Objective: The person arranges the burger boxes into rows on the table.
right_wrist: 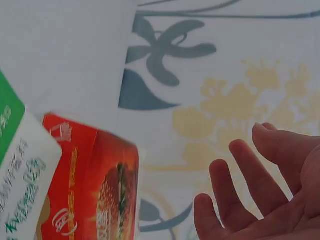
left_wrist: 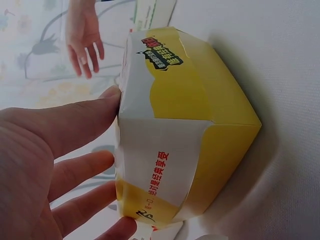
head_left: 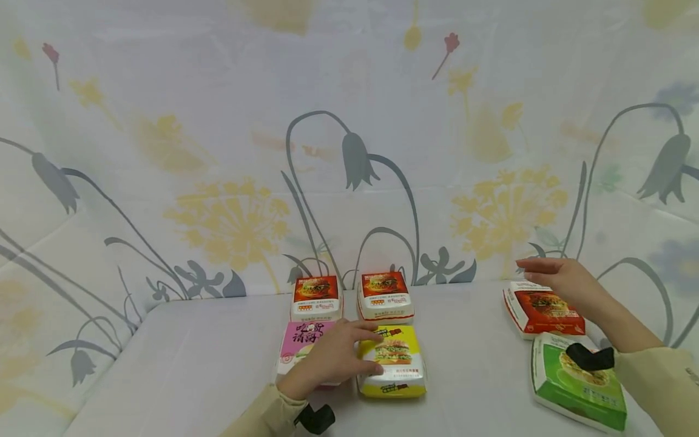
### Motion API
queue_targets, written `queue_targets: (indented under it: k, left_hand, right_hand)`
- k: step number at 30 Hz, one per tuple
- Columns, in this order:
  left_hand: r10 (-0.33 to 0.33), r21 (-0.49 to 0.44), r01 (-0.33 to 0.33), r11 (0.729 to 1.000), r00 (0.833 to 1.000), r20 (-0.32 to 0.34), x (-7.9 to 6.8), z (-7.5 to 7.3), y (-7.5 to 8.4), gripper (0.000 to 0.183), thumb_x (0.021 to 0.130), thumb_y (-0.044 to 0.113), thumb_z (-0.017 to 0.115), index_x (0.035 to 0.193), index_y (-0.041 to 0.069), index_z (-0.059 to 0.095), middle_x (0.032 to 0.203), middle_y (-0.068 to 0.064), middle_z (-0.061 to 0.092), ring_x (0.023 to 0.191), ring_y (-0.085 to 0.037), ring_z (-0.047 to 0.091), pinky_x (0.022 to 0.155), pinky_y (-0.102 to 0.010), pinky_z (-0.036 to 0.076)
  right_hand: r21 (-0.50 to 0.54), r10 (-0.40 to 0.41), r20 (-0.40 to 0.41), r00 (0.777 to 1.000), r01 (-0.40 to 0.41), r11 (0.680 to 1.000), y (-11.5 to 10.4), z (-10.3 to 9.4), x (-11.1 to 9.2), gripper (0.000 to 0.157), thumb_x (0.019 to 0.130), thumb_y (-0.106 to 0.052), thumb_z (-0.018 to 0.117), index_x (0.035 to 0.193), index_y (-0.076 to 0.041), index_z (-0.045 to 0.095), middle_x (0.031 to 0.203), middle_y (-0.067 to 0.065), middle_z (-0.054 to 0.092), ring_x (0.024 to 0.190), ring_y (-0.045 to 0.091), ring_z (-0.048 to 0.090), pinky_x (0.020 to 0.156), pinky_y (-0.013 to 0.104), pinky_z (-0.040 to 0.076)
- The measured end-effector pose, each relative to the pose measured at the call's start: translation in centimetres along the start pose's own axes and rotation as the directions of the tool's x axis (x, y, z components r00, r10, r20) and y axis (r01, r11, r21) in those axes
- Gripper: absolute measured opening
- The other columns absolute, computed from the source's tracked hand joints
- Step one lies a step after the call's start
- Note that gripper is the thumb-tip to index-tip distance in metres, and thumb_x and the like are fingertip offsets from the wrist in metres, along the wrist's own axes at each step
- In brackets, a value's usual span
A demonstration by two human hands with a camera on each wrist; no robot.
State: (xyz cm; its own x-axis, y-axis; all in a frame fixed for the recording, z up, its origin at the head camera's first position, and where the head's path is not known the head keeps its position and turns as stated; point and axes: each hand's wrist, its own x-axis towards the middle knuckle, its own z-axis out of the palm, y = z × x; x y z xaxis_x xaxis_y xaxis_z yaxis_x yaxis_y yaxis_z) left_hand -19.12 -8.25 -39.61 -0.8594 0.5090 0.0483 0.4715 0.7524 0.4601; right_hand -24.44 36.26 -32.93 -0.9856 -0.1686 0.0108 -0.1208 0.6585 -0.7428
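Two bare hands are over a table with burger boxes. My left hand [head_left: 334, 352] reaches across the pink box [head_left: 292, 346] to the yellow box [head_left: 397, 370]. In the left wrist view, its thumb and spread fingertips are right at the top of the yellow box [left_wrist: 185, 95]. The hand's back hides part of the pink box. My right hand [head_left: 570, 284] hovers above the red-and-white box [head_left: 540, 306] at the right, fingers extended and holding nothing. In the right wrist view, the red box [right_wrist: 90, 180] is off to the side of that hand.
Two more red-and-white boxes, one on the left [head_left: 315, 297] and one beside it [head_left: 384, 294], stand behind the pink and yellow ones. A green box [head_left: 579, 388] lies below the right forearm. A flower-printed cloth [head_left: 349, 79] hangs behind the white tabletop [head_left: 469, 376].
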Motion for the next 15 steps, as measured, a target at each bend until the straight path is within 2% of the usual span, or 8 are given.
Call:
queue_targets:
  k: [5, 9, 13, 15]
  left_hand:
    - [0.001, 0.001, -0.001, 1.0, 1.0, -0.003, 0.0, 0.0, 0.0, 0.048, 0.078, 0.053, 0.081, 0.12, 0.033, 0.073, 0.139, 0.016, 0.056, 0.127, -0.019, 0.049, 0.102, -0.043, 0.042]
    - [0.004, 0.001, -0.004, 1.0, 1.0, -0.004, 0.0, 0.1, -0.1, 0.048, 0.078, 0.053, 0.081, 0.12, 0.032, 0.073, 0.139, 0.016, 0.056, 0.125, -0.018, 0.049, 0.1, -0.042, 0.043]
    - [0.006, 0.008, -0.006, 1.0, 1.0, -0.008, 0.0, 0.2, -0.1, 0.047, 0.078, 0.053, 0.08, 0.12, 0.032, 0.073, 0.139, 0.015, 0.056, 0.127, -0.019, 0.049, 0.102, -0.044, 0.042]
    - [0.005, 0.009, -0.005, 1.0, 1.0, -0.008, 0.0, 0.2, -0.1, 0.047, 0.078, 0.053, 0.08, 0.12, 0.032, 0.073, 0.139, 0.015, 0.056, 0.128, -0.02, 0.048, 0.103, -0.045, 0.042]
  right_hand:
    - [-0.058, 0.038, -0.014, 0.999, -0.039, 0.998, 2.3, -1.7, 0.6, 0.051, 0.105, -0.019, 0.05, 0.145, 0.011, 0.04, 0.142, 0.04, 0.04, 0.123, 0.056, 0.043, 0.095, 0.069, 0.038]
    - [-0.083, 0.115, -0.011, 0.993, -0.115, 0.99, 4.1, -2.7, 0.8, 0.054, 0.102, -0.014, 0.051, 0.146, 0.013, 0.034, 0.142, 0.044, 0.033, 0.122, 0.059, 0.039, 0.091, 0.074, 0.034]
    - [-0.081, 0.223, 0.02, 0.975, -0.221, 0.972, 5.5, -3.3, 1.1, 0.063, 0.097, -0.014, 0.056, 0.147, 0.012, 0.028, 0.145, 0.047, 0.021, 0.126, 0.064, 0.028, 0.094, 0.077, 0.031]
    - [-0.071, 0.278, 0.046, 0.959, -0.275, 0.959, 6.1, -3.5, 1.3, 0.069, 0.094, -0.014, 0.061, 0.148, 0.012, 0.026, 0.146, 0.047, 0.017, 0.126, 0.064, 0.025, 0.095, 0.074, 0.033]
